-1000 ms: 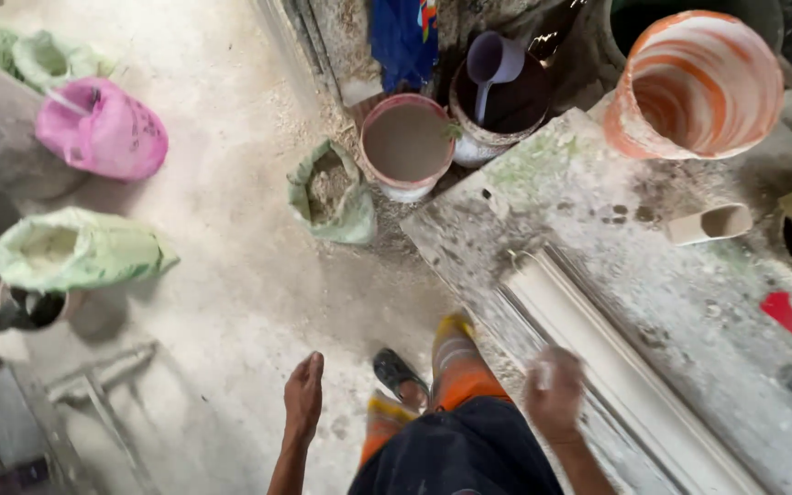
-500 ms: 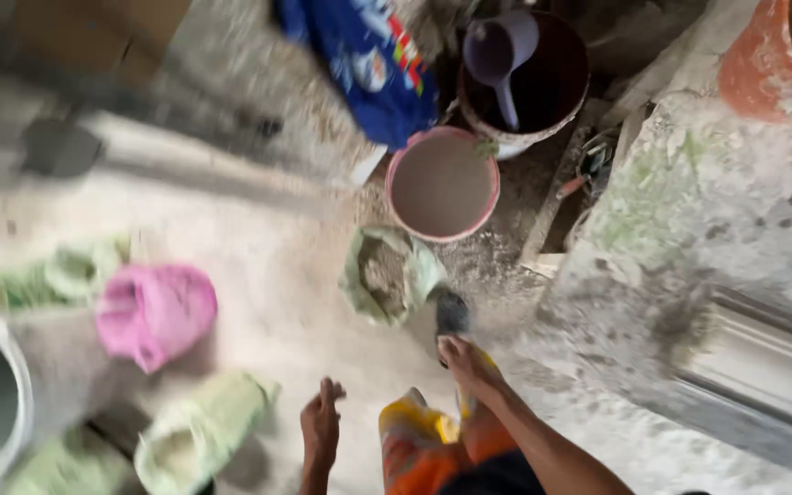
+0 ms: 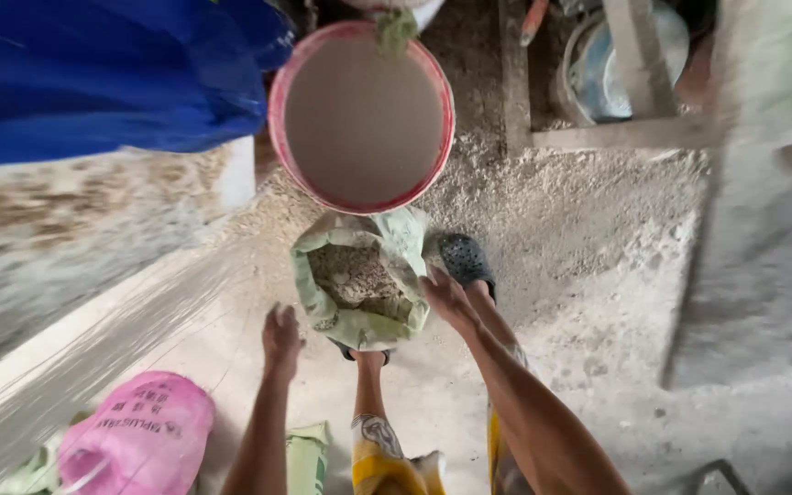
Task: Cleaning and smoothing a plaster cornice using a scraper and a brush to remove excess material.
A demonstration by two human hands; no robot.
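A light green sack stands open on the dusty floor, filled with grey-brown powder. My right hand touches its right rim, fingers spread. To the left of the sack my left hand hovers close with fingers loosely apart and nothing in it. A pink-rimmed bucket of pale grey powder stands just beyond the sack. My legs in yellow patterned shorts and a dark clog show below and beside the sack.
A blue cloth or tarp fills the upper left. A pink sack lies at the lower left beside another green one. A wooden frame with a bucket sits at the upper right, and a grey bench edge runs down the right.
The view has swung down and closer to the green sack and pink-rimmed bucket. Both hands have moved forward to the sack, and the right one now touches its rim.
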